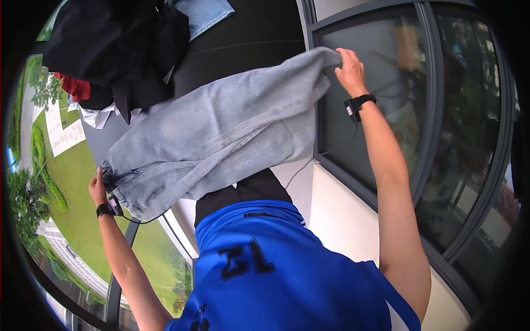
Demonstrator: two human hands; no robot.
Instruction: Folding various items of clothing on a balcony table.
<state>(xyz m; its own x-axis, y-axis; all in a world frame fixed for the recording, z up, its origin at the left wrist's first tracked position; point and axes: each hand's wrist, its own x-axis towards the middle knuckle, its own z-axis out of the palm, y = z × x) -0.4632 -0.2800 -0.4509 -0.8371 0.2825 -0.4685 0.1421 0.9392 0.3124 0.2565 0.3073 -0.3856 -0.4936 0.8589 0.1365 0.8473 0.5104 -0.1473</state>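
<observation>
A pair of light grey-blue jeans (212,118) is stretched out sideways in front of me, its legs lying partly over each other with several creases. My left hand (98,190) grips the gathered waist end at the left. At the far right, my right hand (350,70) pinches the other end between thumb and fingers, raised a little higher. The lower edge of the jeans hangs in front of my body. Both wrists wear a black strap with a small device on it.
Beyond the jeans is a black tabletop (248,47) bearing a heap of dark clothes (118,47), with red and white pieces beneath. Folded blue jeans (204,15) lie behind the heap. Grey-framed glass panels (375,94) stand close on the right. Windows over a lawn (91,182) are at the left.
</observation>
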